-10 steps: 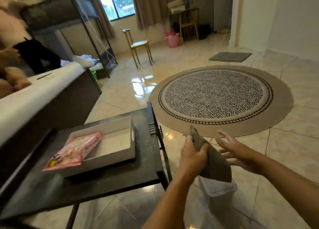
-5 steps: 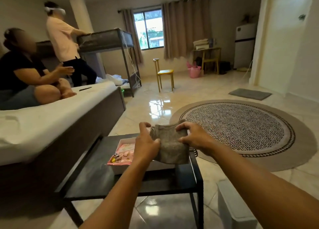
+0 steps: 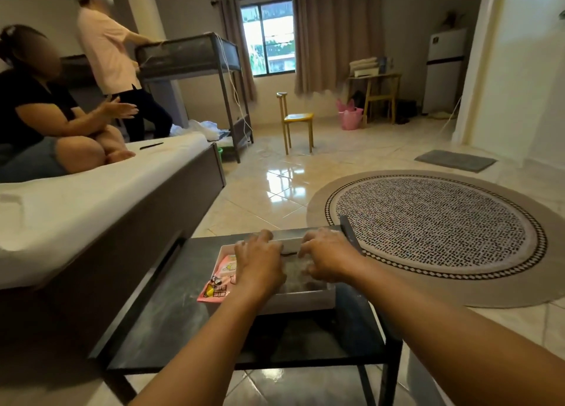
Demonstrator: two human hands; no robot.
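A shallow white tray (image 3: pixel 301 302) stands on a small black table (image 3: pixel 171 323). A folded grey cloth (image 3: pixel 298 276) lies low inside the tray, between my two hands. My left hand (image 3: pixel 260 262) is on the cloth's left edge and my right hand (image 3: pixel 327 258) on its right edge. The fingers of both hands curl down onto the cloth, and motion blur hides the fingertips. A pink printed packet (image 3: pixel 220 280) lies in the left part of the tray, partly under my left hand.
A low bed (image 3: pixel 91 197) with a person sitting on it runs along the left. Another person stands by a metal bunk frame (image 3: pixel 189 57). A round patterned rug (image 3: pixel 437 231) lies right of the table, a yellow chair (image 3: pixel 295 121) farther back.
A second ago I held the cloth low to the right of the table. Both hands then carried it above the tray and have now lowered it in.
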